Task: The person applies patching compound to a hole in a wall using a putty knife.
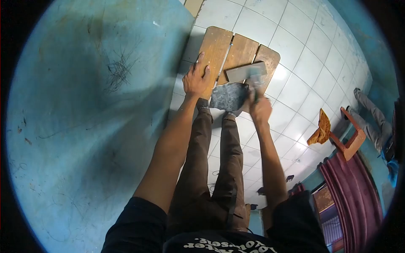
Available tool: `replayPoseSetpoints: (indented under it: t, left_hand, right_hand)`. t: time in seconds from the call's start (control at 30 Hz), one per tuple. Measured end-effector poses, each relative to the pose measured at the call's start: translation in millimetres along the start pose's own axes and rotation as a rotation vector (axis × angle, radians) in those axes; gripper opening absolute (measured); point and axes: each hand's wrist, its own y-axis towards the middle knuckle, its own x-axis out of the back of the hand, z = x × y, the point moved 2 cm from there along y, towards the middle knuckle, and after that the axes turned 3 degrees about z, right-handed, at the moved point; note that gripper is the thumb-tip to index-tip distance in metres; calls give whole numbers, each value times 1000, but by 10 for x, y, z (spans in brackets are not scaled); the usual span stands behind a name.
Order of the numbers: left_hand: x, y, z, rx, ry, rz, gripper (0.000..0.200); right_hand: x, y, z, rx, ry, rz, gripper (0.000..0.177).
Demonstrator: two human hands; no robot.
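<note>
My left hand (pixel 195 80) lies on the left plank of the small slatted wooden table (pixel 216 46), fingers spread and holding nothing. Closed at the table's right side, my right hand (pixel 260 109) grips a tool with a greenish handle and a pale teal end (pixel 255 72), smeared by motion; I cannot tell its kind. That end overlaps a rectangular block (pixel 238 74) with a light grey top and dark brown edges, lying on the planks. A dark grey, mottled, ragged-edged sheet (pixel 228 97) is at the near edge of the table, just left of my right hand.
A blue, scuffed wall (pixel 105 84) rises close on my left. White floor tiles (pixel 303 80) surround the table. At the right are an orange-brown stool (pixel 354 143), an orange patterned cloth (pixel 321 128), a maroon curtain (pixel 352 185) and another person's legs (pixel 371 114).
</note>
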Motion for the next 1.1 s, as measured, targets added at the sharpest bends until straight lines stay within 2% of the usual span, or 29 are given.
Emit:
replayPoseSetpoints:
  t: [0.07, 0.1, 0.17, 0.23, 0.27, 0.3, 0.37, 0.4, 0.5, 0.53, 0.63, 0.67, 0.7, 0.73, 0.8, 0.83, 0.9, 0.93, 0.97, 1.03, 1.07, 1.1]
  left_hand:
    - [46, 47, 27, -19, 9, -6, 60]
    - [47, 38, 22, -8, 13, 8, 60]
    - [20, 45, -19, 9, 4, 22, 60]
    - [33, 40, -7, 40, 27, 57, 60]
    - [20, 14, 17, 51, 30, 47, 60]
    - [14, 9, 22, 29, 17, 13, 59]
    - [20, 69, -3, -24, 0, -4, 59]
    - [24, 59, -10, -19, -3, -3, 59]
    - [-14, -7, -2, 11, -13, 5, 59]
    - [7, 28, 22, 4, -4, 15, 59]
    - [17, 31, -2, -13, -15, -1, 60]
    - [18, 39, -22, -12, -19, 1, 60]
    - [27, 44, -20, 3, -8, 20, 60]
    - [35, 35, -20, 21, 5, 35, 60]
    - [6, 20, 6, 6, -6, 0, 60]
    - [1, 36, 10, -23, -21, -15, 60]
    - [18, 52, -7, -17, -5, -4, 60]
    - [-6, 25, -3, 4, 5, -4, 60]
    - [-28, -7, -8, 14, -2, -6, 60]
    - [-7, 36, 5, 6, 19, -3, 60]
    - [8, 33, -8, -4, -2, -14, 60]
    - [26, 42, -4, -19, 3, 0, 60]
  right_hand:
    - [91, 52, 50, -246, 287, -168, 36]
    - [-289, 57, -27, -23, 68, -125, 35]
    - [-46, -72, 149, 71, -45, 45, 40]
    - [-10, 62, -174, -91, 114, -179, 41]
    - [436, 44, 36, -244, 298, -252, 40]
    - [350, 84, 11, -304, 230, -213, 40]
    - [-488, 86, -314, 94, -99, -8, 40]
    - [-389, 52, -308, 85, -99, -7, 40]
    - [270, 26, -152, -163, 119, -136, 37]
    - [258, 52, -97, -150, 122, -138, 37]
    - [84, -99, 30, 140, 1, 25, 37]
    - [-173, -13, -293, 183, -31, -70, 38]
    - [-131, 77, -445, 108, -142, -122, 40]
    - [6, 74, -370, 119, -151, -116, 40]
    - [424, 97, -111, -202, 322, -262, 41]
    - [61, 104, -245, -48, -20, -101, 40]
    - [99, -155, 67, 283, -6, -124, 38]
    - [142, -106, -4, 223, -97, -63, 36]
    - [199, -6, -69, 70, -41, -73, 36]
    - [496, -1, 61, -156, 290, -249, 38]
    - [230, 20, -44, -192, 187, -226, 39]
    - [-3, -1, -30, -57, 129, -150, 36]
